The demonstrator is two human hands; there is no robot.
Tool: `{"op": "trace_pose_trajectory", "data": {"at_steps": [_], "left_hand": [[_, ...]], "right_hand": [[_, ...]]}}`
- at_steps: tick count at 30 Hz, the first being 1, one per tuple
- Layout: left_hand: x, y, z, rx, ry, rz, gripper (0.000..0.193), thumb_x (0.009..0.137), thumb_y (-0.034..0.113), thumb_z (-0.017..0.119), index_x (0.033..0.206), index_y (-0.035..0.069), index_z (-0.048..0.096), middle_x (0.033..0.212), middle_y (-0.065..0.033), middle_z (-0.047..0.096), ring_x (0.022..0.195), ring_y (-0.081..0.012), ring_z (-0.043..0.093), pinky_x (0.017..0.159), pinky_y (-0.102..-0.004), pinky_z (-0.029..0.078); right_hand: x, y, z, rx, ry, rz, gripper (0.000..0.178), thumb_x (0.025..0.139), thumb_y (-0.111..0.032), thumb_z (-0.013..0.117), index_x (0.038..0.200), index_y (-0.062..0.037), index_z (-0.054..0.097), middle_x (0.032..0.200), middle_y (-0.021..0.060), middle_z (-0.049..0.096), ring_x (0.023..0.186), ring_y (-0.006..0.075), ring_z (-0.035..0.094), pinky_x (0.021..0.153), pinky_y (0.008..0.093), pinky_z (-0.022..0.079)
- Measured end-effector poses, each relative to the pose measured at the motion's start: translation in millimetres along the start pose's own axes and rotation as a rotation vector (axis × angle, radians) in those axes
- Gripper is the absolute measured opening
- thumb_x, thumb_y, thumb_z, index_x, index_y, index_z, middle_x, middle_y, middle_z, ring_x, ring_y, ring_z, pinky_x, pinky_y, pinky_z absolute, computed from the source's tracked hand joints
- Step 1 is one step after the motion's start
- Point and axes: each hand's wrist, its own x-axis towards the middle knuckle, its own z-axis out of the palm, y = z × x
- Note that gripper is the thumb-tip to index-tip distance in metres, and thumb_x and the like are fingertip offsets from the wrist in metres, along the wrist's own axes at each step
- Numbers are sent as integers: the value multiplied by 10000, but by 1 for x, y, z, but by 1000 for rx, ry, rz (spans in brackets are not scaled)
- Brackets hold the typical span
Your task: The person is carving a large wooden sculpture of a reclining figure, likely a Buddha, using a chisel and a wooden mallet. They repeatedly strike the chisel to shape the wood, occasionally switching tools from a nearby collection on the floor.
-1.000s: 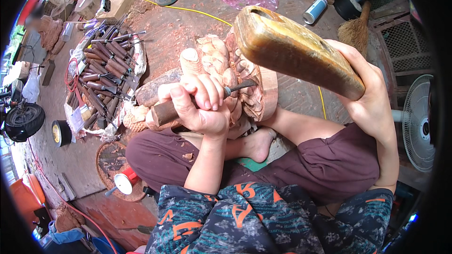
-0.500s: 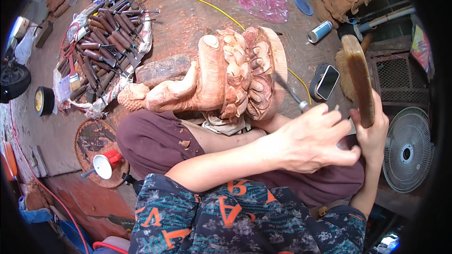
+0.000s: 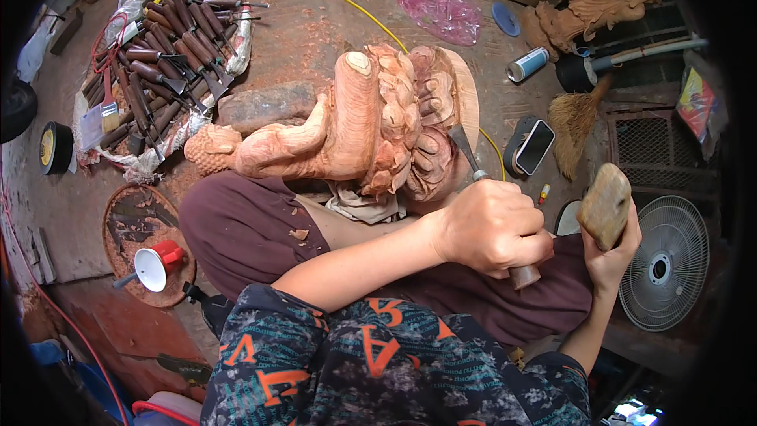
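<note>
My left hand is wrapped round the handle of a wood chisel. The blade's tip meets or hovers close to the petal-carved base of a reddish wooden statue, which lies on its side in front of my crossed legs; contact is hard to judge. The butt of the handle pokes out below my fist. In my right hand a worn wooden mallet is held up, to the right of the chisel and apart from it. Its grip is mostly hidden by my fingers.
Many chisels lie heaped on a cloth at left. A red-and-white mug stands on a round tray. At right are a phone, a can, a hand broom and a fan. A dark block lies by the statue.
My left fingers have closed firmly round the chisel handle, and its blade has come nearer the statue's base. My right hand has lowered and tilted the mallet. The view has shifted slightly.
</note>
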Motion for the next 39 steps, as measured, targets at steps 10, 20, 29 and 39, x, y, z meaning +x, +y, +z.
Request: {"op": "trace_pose_trajectory", "data": {"at_steps": [10, 20, 29, 39], "left_hand": [[9, -4, -9, -14, 26, -42, 269, 691, 236, 690, 616, 112, 464, 549, -17, 417, 481, -203, 499, 440, -337, 391], [17, -10, -20, -21, 118, -111, 313, 715, 202, 704, 589, 100, 436, 544, -27, 395, 466, -200, 488, 426, -328, 375], [19, -16, -28, -38, 80, -129, 334, 698, 183, 717, 564, 103, 422, 542, -25, 370, 452, -192, 459, 420, -325, 357], [17, -31, -35, -160, 88, -76, 279, 706, 134, 728, 590, 76, 481, 543, -16, 372, 429, -175, 428, 404, -304, 323]], "right_hand": [[-3, 6, -7, 204, -16, -224, 327, 781, 70, 592, 1025, -37, 403, 816, 90, 435, 711, 185, 427, 675, 309, 397], [3, -1, 11, 585, 300, -487, 336, 671, 99, 637, 941, 4, 462, 665, 129, 522, 529, 267, 503, 492, 350, 419], [10, -7, -5, 278, 277, -426, 309, 706, 53, 632, 943, -9, 443, 677, 135, 502, 524, 260, 470, 492, 349, 398], [48, -28, -34, -187, -298, -387, 325, 661, 101, 659, 940, 10, 518, 647, 134, 497, 508, 252, 480, 495, 361, 421]]}}
